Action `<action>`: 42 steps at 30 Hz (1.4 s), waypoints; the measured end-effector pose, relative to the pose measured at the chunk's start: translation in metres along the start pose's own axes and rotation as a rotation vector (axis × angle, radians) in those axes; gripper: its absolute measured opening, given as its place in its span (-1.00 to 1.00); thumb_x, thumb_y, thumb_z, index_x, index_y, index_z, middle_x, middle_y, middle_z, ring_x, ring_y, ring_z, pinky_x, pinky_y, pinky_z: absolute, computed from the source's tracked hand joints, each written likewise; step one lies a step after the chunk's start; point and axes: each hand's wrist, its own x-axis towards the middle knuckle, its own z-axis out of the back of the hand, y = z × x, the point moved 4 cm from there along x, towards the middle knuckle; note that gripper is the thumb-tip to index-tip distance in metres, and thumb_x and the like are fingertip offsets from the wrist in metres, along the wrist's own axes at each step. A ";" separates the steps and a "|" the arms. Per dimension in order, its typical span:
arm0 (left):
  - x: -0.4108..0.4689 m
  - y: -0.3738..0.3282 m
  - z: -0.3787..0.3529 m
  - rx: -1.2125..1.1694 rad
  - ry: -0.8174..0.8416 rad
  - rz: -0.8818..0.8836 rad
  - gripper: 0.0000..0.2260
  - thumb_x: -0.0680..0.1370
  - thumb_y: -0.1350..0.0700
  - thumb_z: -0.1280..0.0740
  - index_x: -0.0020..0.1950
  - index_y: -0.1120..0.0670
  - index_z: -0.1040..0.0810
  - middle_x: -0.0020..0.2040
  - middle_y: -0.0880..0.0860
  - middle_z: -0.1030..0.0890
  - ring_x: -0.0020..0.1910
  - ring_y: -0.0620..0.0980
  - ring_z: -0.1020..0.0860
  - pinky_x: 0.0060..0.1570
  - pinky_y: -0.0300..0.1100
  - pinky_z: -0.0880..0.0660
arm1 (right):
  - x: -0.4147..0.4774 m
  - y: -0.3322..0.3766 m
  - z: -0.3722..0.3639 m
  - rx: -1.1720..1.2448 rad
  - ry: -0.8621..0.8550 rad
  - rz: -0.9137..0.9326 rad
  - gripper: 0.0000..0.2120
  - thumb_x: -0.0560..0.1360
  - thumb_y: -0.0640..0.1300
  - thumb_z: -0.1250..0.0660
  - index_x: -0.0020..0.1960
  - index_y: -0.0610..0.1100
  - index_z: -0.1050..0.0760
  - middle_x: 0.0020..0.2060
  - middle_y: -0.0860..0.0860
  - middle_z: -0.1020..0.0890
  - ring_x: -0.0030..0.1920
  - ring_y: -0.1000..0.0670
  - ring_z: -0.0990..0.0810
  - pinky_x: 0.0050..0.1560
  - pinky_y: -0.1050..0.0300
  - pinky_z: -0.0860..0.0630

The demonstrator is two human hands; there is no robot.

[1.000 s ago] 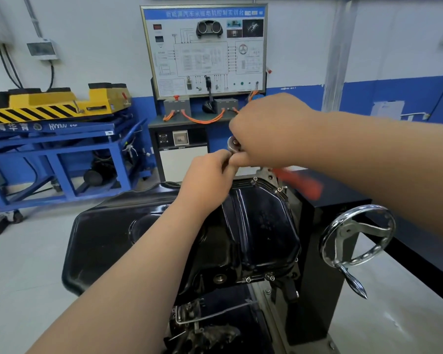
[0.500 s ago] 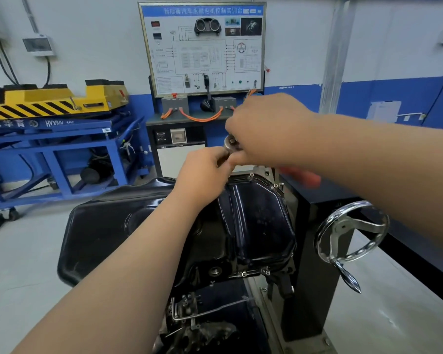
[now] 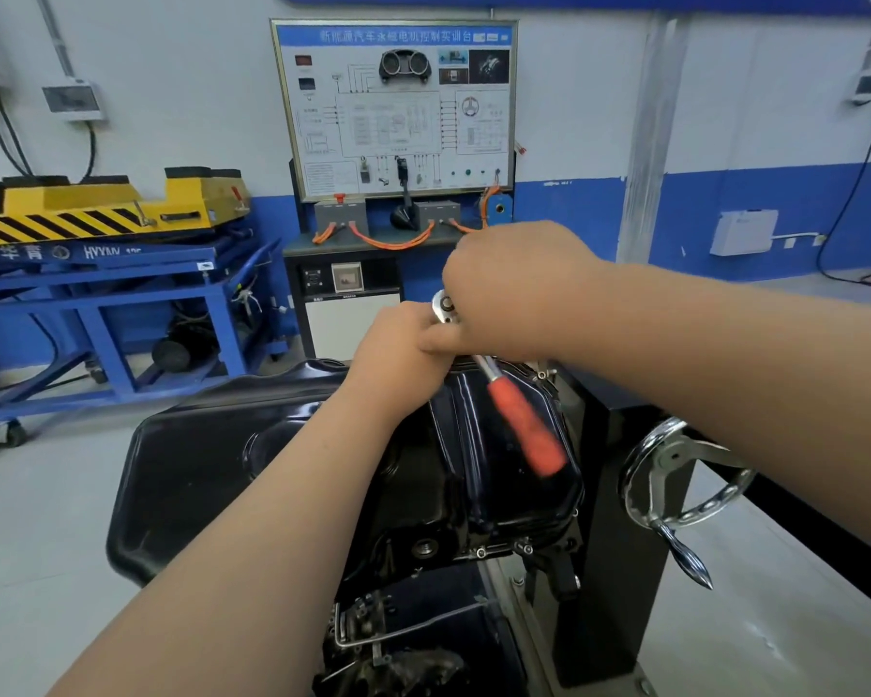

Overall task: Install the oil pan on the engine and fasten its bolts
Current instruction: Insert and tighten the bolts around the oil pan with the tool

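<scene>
- Ratchet [image 3: 519, 425]: red handle, head at far edge of oil pan [image 3: 514, 500].
- Left hand [image 3: 398, 352]: fingers curled round ratchet beneath head.
- Right hand [image 3: 514, 289]: fingers clasp ratchet head.

Ratchet [image 3: 524, 425]: red grip smeared by motion blur, outline soft. Only a sliver of its chrome head shows between the hands.

Right hand [image 3: 519, 289] closed over the shaft, back to camera, fingertips out of sight.

Left hand [image 3: 398, 349] curled below the head. What its fingers hold is hidden, possibly the socket.

Oil pan [image 3: 499, 495]: far rim and any bolt there are covered by both hands, and the middle by the left forearm.

Engine [image 3: 398, 666] cut off at the bottom edge.

Handwheel [image 3: 675, 485]: upper rim behind the right forearm.

Training board [image 3: 393, 108]: print too small to read.
</scene>
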 end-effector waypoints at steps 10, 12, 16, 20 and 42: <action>0.002 0.003 0.004 -0.161 -0.123 0.040 -0.93 0.47 0.06 -0.27 -0.20 0.02 -0.48 -0.31 -0.07 -0.54 -0.36 -0.20 -0.46 -0.42 -0.38 -0.29 | 0.003 -0.002 0.007 -0.073 0.025 0.068 -0.95 0.53 -0.13 -0.21 -0.06 -0.11 -0.40 -0.37 0.03 -0.26 -0.40 -0.03 -0.32 -0.48 0.13 -0.21; 0.004 0.003 0.005 -0.069 -0.089 0.055 -0.91 0.45 0.14 -0.23 -0.26 0.03 -0.42 -0.34 -0.08 -0.50 -0.39 -0.19 -0.42 -0.46 -0.36 -0.27 | 0.000 -0.005 0.001 0.000 -0.012 -0.036 -0.75 0.55 0.10 -0.15 -0.13 -0.08 -0.33 -0.40 0.03 -0.27 -0.41 -0.03 -0.32 -0.48 0.16 -0.14; 0.002 0.004 0.004 -0.043 -0.086 -0.001 -0.80 0.48 0.21 -0.26 -0.30 -0.03 -0.39 -0.35 -0.10 -0.47 -0.38 -0.14 -0.38 -0.44 -0.34 -0.22 | 0.000 -0.009 -0.002 0.000 -0.087 -0.018 -0.65 0.54 0.17 -0.12 0.10 -0.10 -0.34 -0.40 0.04 -0.24 -0.45 0.01 -0.24 -0.49 0.16 -0.12; -0.003 -0.002 0.002 -0.077 -0.086 -0.092 -0.94 0.55 0.08 -0.30 -0.04 0.02 -0.56 -0.30 -0.18 -0.50 -0.30 -0.22 -0.46 -0.34 -0.40 -0.29 | 0.003 -0.009 0.001 -0.148 -0.008 0.179 -0.58 0.48 -0.14 -0.23 0.30 -0.08 -0.22 -0.40 0.04 -0.33 -0.44 0.00 -0.30 -0.34 0.08 -0.29; -0.001 0.000 0.006 -0.123 -0.111 0.066 -0.73 0.44 0.20 -0.30 -0.41 -0.01 -0.33 -0.47 -0.10 -0.42 -0.49 -0.19 -0.39 -0.51 -0.44 -0.28 | 0.000 0.000 -0.001 -0.150 -0.078 0.198 -0.81 0.54 0.00 -0.17 -0.04 -0.07 -0.19 -0.46 0.05 -0.27 -0.48 0.03 -0.22 0.01 0.00 -0.36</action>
